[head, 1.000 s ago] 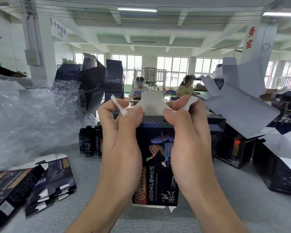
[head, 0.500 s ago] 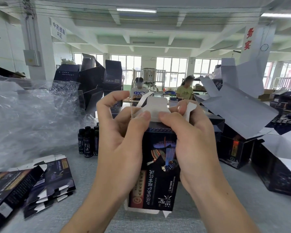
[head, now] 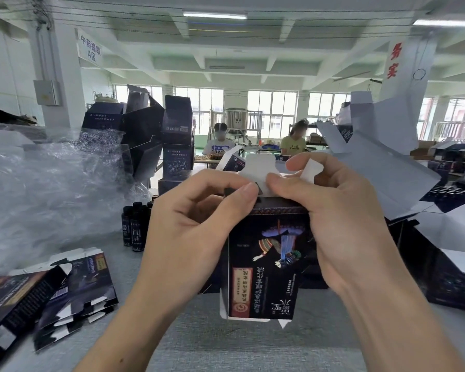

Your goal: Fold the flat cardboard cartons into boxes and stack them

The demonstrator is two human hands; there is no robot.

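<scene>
A dark printed carton stands upright in front of me, upside down by its print, held above the grey table. My left hand grips its left side, thumb pressing a flap at the top. My right hand grips the right side, thumb and fingers curled over the white top flaps. A pile of flat cartons lies on the table at the lower left. Folded dark boxes are stacked behind on the left.
Crumpled clear plastic wrap fills the left. Small dark bottles stand behind my left hand. Open boxes with raised white flaps crowd the right. Two people sit at a far table.
Both hands have closed in over the carton's top, and the white flaps are bent further down and inward. The carton has shifted slightly right.
</scene>
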